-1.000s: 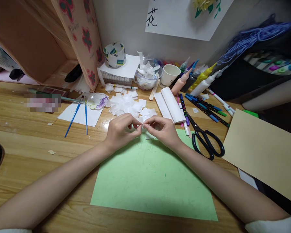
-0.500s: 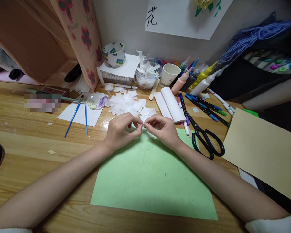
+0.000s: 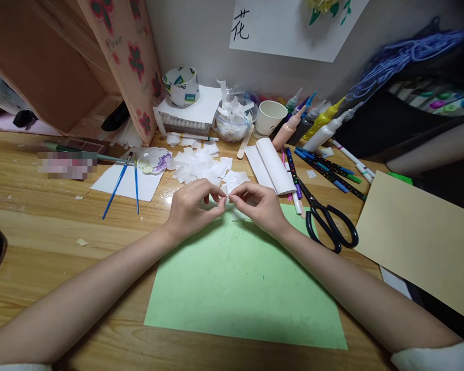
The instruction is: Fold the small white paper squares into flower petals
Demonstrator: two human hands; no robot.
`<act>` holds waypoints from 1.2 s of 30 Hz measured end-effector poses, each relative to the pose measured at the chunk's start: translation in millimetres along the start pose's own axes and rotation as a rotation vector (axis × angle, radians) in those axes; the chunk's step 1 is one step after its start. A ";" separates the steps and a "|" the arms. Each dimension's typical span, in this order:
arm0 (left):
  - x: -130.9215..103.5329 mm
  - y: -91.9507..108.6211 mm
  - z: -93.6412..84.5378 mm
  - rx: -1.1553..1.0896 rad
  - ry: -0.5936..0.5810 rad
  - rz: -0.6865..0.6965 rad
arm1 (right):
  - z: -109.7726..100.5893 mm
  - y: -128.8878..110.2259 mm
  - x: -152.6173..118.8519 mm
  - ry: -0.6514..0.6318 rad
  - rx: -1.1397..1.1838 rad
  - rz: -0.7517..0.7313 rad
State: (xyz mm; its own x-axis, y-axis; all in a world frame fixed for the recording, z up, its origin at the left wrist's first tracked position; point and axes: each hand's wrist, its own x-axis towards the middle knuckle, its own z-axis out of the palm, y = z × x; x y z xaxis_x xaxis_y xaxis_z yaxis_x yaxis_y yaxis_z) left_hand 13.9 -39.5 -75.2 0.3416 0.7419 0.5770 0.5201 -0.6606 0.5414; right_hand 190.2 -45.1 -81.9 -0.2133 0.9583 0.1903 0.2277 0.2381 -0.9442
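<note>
My left hand (image 3: 195,206) and my right hand (image 3: 259,206) meet above the far edge of a green sheet (image 3: 243,288). Thumb and forefinger of each are pinched together, tip to tip, on a tiny bit of white paper (image 3: 228,198), mostly covered by the fingers. Below the fingertips a white paper scrap (image 3: 239,216) shows on the green sheet, partly behind my right hand. Just beyond my hands lies a pile of torn white paper pieces (image 3: 197,164). A folded white sheet (image 3: 275,167) rests beyond my right hand.
Black-handled scissors (image 3: 332,226) and several markers (image 3: 328,172) lie to the right, by a cream sheet (image 3: 421,242). At the back stand a bowl of paper scraps (image 3: 234,123), a paper cup (image 3: 269,118) and paint bottles (image 3: 290,131). Paintbrushes (image 3: 118,190) lie left.
Both hands keep nearly the same place and pinch, with only a very slight shift at the fingertips. The view has moved a little; the objects on the table stay put.
</note>
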 end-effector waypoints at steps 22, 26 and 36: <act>0.2 -0.5 0.1 0.016 -0.028 0.019 | -0.5 0.2 0.0 -0.051 -0.007 0.038; -0.3 -0.5 0.1 0.011 -0.025 0.016 | -0.6 0.1 0.1 -0.043 -0.030 0.044; -0.1 0.4 -0.4 -0.008 0.003 -0.008 | -0.3 0.8 0.9 0.021 -0.031 0.064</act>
State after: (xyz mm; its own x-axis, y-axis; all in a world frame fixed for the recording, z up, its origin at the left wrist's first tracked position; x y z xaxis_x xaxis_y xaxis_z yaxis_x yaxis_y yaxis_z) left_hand 13.8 -39.9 -74.8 0.3352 0.7467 0.5745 0.5166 -0.6556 0.5508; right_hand 190.4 -44.0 -82.4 -0.1777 0.9748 0.1352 0.2700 0.1804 -0.9458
